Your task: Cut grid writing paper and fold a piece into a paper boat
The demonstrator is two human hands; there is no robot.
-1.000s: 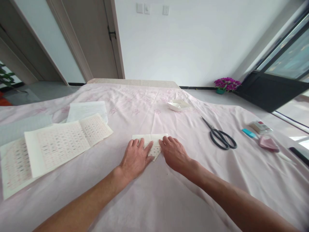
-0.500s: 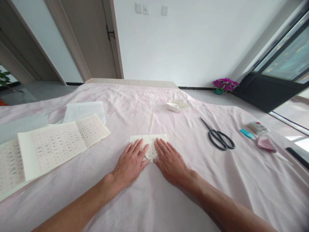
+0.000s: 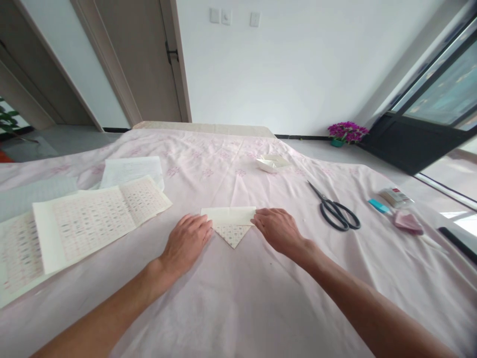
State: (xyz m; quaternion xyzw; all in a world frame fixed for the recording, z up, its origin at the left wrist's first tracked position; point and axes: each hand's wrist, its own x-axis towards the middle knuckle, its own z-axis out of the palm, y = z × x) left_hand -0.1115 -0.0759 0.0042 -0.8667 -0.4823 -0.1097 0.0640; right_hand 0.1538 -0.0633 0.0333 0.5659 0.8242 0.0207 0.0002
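Note:
A folded sheet of paper (image 3: 233,217) lies on the cloth in front of me. Its upper part is a plain cream strip, and below that a printed triangle points toward me. My left hand (image 3: 189,242) is closed at the strip's left end, fingers bent together against the edge. At the right end my right hand (image 3: 278,229) pinches the opposite corner, with its thumb partly hidden. Both wrists rest low over the cloth.
Printed sheets (image 3: 100,219) overlap at the left, with a white sheet (image 3: 132,171) behind them. Black scissors (image 3: 333,211) lie to the right. Beyond are a folded paper shape (image 3: 272,163), a blue eraser-like block (image 3: 379,206), a pink cloth (image 3: 408,222) and a small packet (image 3: 395,197).
My hands have moved apart from the paper's middle to its two ends, and their flat fingers have closed. The plain strip and printed triangle are now uncovered.

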